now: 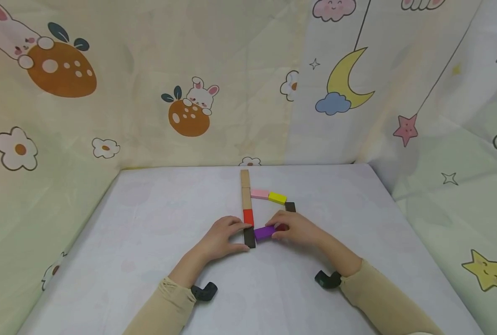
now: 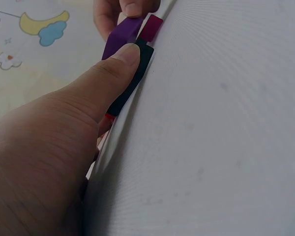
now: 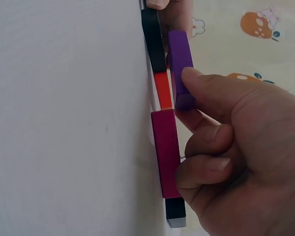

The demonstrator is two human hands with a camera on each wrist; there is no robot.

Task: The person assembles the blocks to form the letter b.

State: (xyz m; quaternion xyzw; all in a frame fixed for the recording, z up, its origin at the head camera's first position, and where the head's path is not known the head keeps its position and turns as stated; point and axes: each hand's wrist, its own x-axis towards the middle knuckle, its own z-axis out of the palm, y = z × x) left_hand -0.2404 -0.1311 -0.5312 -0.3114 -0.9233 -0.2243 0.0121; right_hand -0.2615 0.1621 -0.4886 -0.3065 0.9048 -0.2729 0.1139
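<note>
On the white tabletop, small wooden blocks form a D-like outline. My right hand [image 1: 298,229] pinches a purple block [image 1: 264,233] between thumb and fingers, tilted beside the column's lower end. At that lower end lies a black block [image 1: 249,237], gripped by my left hand [image 1: 221,239], with the thumb [image 2: 127,55] at its near end. A red block [image 1: 248,217] sits just beyond it, under the left fingertips. A magenta block [image 3: 165,152] lies below the curled right fingers in the right wrist view; my right hand mostly hides it in the head view.
Two tan blocks [image 1: 246,199] continue the column away from me. A pink block [image 1: 260,194] and a yellow block [image 1: 277,198] branch right, toward a second black block [image 1: 290,207] partly behind my right hand. Printed cloth [image 1: 248,93] walls the table's back and sides.
</note>
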